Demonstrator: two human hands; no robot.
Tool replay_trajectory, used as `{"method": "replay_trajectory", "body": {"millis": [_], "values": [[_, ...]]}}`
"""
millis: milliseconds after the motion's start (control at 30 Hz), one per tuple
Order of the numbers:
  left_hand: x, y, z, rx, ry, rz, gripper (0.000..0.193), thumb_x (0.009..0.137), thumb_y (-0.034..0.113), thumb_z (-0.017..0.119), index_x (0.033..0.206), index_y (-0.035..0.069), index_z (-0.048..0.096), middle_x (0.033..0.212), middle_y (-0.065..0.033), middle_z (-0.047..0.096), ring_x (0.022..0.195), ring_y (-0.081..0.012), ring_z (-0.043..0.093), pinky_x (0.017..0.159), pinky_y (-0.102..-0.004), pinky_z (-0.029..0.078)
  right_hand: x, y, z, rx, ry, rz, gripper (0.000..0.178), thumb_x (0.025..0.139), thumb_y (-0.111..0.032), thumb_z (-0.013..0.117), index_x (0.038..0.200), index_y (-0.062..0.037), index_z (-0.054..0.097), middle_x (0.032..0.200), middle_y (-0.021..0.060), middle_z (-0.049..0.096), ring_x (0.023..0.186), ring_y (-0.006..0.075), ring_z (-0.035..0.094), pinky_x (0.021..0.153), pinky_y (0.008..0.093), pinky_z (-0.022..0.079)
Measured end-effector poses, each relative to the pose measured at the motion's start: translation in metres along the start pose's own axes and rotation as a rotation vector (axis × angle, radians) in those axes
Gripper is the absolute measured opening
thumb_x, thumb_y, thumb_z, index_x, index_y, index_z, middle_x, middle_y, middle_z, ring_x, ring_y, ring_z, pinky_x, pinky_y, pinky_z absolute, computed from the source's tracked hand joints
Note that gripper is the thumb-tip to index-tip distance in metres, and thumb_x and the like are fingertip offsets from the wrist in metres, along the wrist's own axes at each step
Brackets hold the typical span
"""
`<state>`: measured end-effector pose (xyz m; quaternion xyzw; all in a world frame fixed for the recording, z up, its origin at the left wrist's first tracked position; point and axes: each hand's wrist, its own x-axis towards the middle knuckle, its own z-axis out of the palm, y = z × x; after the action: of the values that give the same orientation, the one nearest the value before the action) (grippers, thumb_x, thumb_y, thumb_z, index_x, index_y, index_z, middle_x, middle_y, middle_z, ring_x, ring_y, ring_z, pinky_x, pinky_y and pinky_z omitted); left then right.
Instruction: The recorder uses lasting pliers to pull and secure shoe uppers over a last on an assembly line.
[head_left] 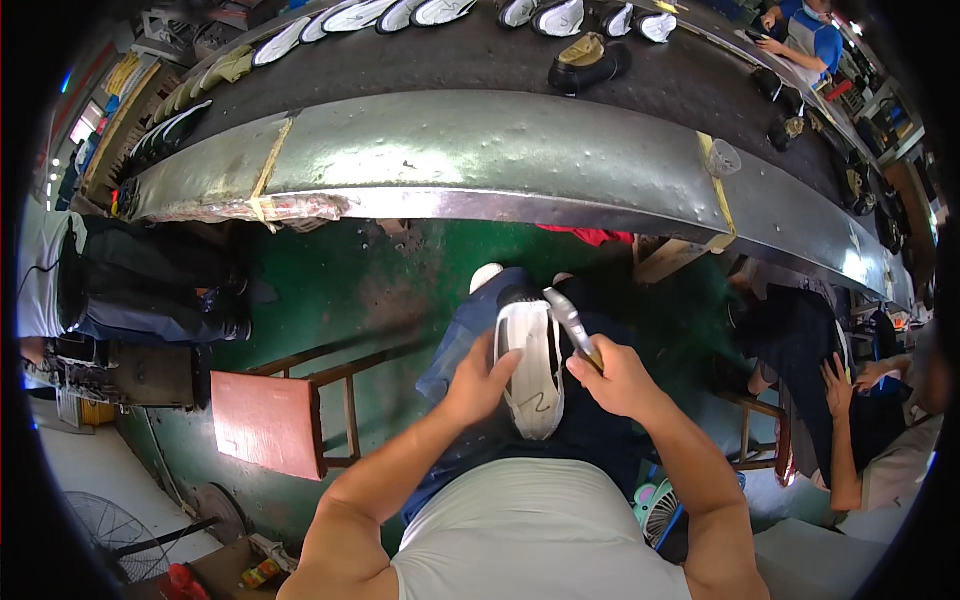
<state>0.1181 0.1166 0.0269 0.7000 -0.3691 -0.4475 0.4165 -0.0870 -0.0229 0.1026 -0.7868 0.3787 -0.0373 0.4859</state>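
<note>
My left hand [480, 378] grips the left side of a shoe [535, 375] above my lap, thumb lying over its edge. The shoe's long pale face is turned up, with a dark curved mark near the near end and a white rim around it. A dark part shows at its far end. In my right hand [615, 378], closed around the handle, is a silvery tool [568, 318] with a brownish grip. Its head lies along the shoe's upper right edge; I cannot tell whether they touch, nor the tool's exact kind.
Ahead runs a dark conveyor belt [430, 75] behind a metal ledge [480, 150], carrying several pale-faced shoes and a dark shoe [588, 65]. A reddish stool [265, 420] stands left. People sit or stand at both sides. A small fan [660, 510] is at my right.
</note>
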Motion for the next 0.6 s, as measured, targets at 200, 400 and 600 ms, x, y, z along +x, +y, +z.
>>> {"method": "replay_trajectory", "body": {"millis": [200,400,600], "values": [[-0.020,-0.023,0.020,-0.232,-0.037,-0.024,0.066,0.093,0.008,0.051,0.154,-0.003,0.027,0.141,-0.0241,0.053,0.131,-0.0315,0.054,0.109,-0.0361,0.040,-0.009,0.051,0.061,0.074,0.207,0.031,0.051,0.082,-0.034,0.080,0.107,0.0033,0.057,0.086,0.0131,0.069,0.074,0.0182,0.068,0.072,0.0326,0.054],[0.011,-0.013,0.022,-0.288,-0.327,-0.088,0.083,0.081,-0.002,0.050,0.159,0.010,0.022,0.142,-0.0117,0.049,0.123,-0.0181,0.049,0.096,-0.0263,0.038,-0.014,0.102,0.061,0.291,0.157,0.096,0.032,0.081,-0.013,0.065,0.107,0.0054,0.057,0.077,0.0182,0.068,0.068,0.0297,0.070,0.065,0.0389,0.055],[0.015,0.007,0.052,0.007,-0.436,0.048,0.100,0.079,0.007,0.072,0.159,0.003,0.012,0.146,-0.0192,0.048,0.135,-0.0274,0.049,0.113,-0.0339,0.037,-0.066,0.090,0.011,0.230,0.132,0.281,0.027,0.093,-0.021,0.064,0.105,0.0019,0.059,0.077,0.0126,0.069,0.073,0.0271,0.070,0.071,0.0381,0.054]]}}
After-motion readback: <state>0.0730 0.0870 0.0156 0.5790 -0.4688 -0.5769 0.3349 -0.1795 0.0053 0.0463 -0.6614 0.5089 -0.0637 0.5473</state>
